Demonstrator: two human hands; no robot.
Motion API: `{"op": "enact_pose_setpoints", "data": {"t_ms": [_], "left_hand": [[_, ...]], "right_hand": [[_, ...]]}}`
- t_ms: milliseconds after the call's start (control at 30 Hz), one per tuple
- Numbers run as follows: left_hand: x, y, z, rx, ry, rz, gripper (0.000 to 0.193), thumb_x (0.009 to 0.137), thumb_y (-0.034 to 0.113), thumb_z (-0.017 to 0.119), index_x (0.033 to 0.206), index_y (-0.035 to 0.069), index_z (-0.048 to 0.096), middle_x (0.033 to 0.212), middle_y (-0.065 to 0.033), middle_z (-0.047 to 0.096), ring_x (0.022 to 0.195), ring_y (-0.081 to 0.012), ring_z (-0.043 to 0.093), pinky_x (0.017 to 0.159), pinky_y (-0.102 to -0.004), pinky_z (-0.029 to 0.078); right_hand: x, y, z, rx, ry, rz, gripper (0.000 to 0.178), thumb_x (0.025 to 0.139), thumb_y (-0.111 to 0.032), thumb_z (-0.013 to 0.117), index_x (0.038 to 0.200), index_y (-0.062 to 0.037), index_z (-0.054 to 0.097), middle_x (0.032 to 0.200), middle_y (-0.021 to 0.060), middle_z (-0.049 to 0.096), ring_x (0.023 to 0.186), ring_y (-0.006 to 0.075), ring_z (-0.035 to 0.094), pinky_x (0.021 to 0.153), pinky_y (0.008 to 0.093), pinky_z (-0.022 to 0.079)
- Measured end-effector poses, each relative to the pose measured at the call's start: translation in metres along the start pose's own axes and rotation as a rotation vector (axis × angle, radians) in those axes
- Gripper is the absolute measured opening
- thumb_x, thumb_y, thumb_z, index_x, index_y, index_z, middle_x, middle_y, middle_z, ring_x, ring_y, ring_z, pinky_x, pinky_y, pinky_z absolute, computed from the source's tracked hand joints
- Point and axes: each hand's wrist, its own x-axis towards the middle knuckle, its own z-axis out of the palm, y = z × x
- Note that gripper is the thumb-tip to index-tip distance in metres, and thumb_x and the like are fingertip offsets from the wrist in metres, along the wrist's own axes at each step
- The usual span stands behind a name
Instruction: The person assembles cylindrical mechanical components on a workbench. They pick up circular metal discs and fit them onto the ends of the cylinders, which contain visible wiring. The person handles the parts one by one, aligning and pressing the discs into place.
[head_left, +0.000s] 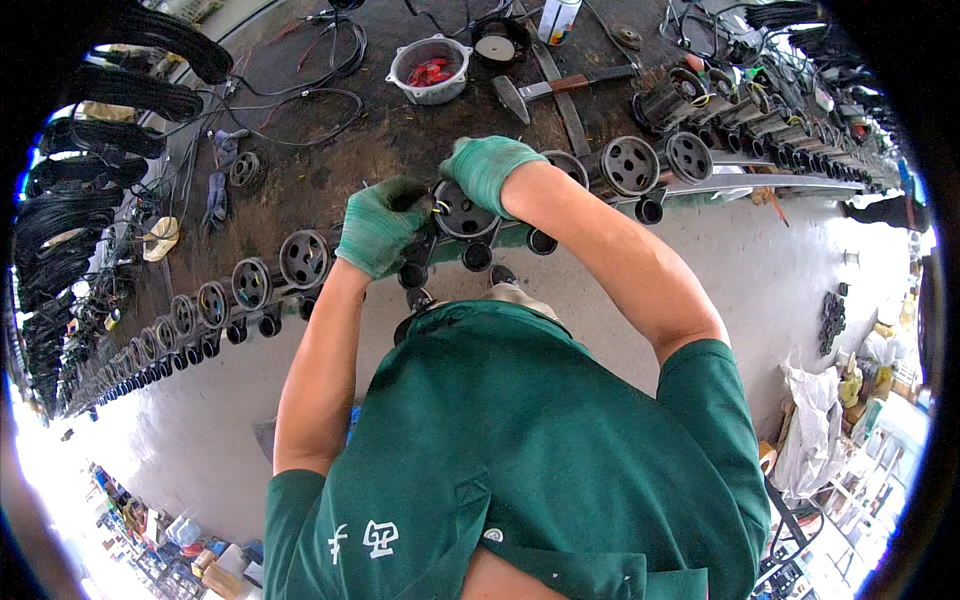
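Note:
Both my hands wear green knit gloves and meet at a round dark metal housing [466,213] with several holes in its end face, at the near edge of the bench. My left hand [380,225] is at the housing's left side, fingers curled together with darkened tips. Thin yellow wire [438,207] shows beside those fingertips; whether they pinch it I cannot make out. Over the housing's upper edge my right hand [490,172] is curled and grips it, its fingertips mostly hidden. Similar housings stand on both sides, one [305,258] to the left and another [629,166] to the right.
Beyond my hands lie a hammer [560,88], a metal bowl [429,70] of red pieces and a spray can [558,20]. Black cable bundles [120,92] crowd the far left. More housings [690,95] are stacked at right. Grey floor [200,425] runs below the bench edge.

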Motion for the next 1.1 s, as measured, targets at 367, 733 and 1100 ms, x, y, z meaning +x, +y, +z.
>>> {"op": "enact_pose_setpoints", "data": {"t_ms": [367, 733, 1100], "left_hand": [[-0.005, -0.009, -0.003, -0.218, -0.010, -0.085, 0.023, 0.092, 0.011, 0.076, 0.112, -0.001, 0.075, 0.098, -0.0075, 0.077, 0.089, -0.0126, 0.068, 0.083, -0.0309, 0.055], [-0.006, -0.017, -0.002, -0.243, -0.057, -0.072, 0.023, 0.092, 0.014, 0.078, 0.112, 0.002, 0.074, 0.098, -0.0049, 0.075, 0.090, -0.0109, 0.065, 0.085, -0.0301, 0.053], [0.004, 0.043, 0.007, 0.182, 0.281, 0.239, 0.046, 0.085, 0.017, 0.082, 0.127, 0.010, 0.066, 0.129, -0.0167, 0.066, 0.108, -0.0318, 0.067, 0.093, -0.0410, 0.056]], "right_hand": [[-0.021, -0.011, 0.030, 0.062, 0.131, -0.140, 0.090, 0.076, -0.024, 0.086, 0.153, -0.0058, 0.044, 0.141, 0.0204, 0.055, 0.127, 0.0395, 0.059, 0.107, 0.0458, 0.052], [-0.024, -0.009, 0.053, 0.233, 0.255, -0.143, 0.091, 0.072, -0.010, 0.086, 0.154, -0.0128, 0.046, 0.150, 0.0172, 0.048, 0.131, 0.0407, 0.056, 0.110, 0.0463, 0.050], [-0.092, -0.032, 0.059, 0.492, 0.576, -0.003, 0.066, 0.088, -0.020, 0.074, 0.149, -0.0068, 0.050, 0.147, 0.0225, 0.052, 0.129, 0.0417, 0.058, 0.108, 0.0459, 0.050]]}}
